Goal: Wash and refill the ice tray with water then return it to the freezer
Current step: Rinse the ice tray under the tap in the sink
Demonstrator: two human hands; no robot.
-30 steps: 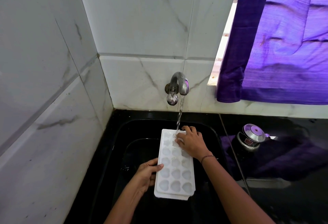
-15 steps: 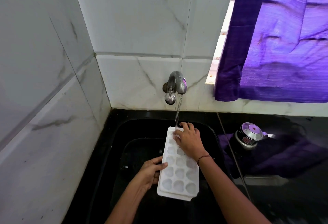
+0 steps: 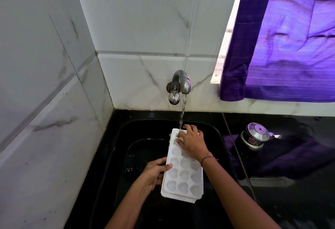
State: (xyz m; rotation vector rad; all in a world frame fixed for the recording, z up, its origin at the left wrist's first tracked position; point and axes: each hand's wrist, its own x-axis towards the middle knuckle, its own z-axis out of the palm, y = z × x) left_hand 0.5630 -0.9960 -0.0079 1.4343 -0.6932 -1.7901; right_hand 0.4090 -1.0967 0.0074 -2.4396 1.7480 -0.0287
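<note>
"Why does the left hand (image 3: pixel 154 172) grab the side of the ice tray (image 3: pixel 183 174)?"

"To hold it steady over the black sink (image 3: pixel 130 130). The thumb lies on top and the fingers curl under, pinching the left edge."

"And the far end?"

"It's near the sink's back edge, right under the water (image 3: pixel 182 114) from the bent metal tap (image 3: pixel 181 81), so the little round cups get wet. The tray looks like hard white plastic."

"The right hand (image 3: pixel 192 141)?"

"Its fingers are spread on the far cups, likely rubbing. A shiny pot (image 3: pixel 253 136) sits on the table at the right."
</note>
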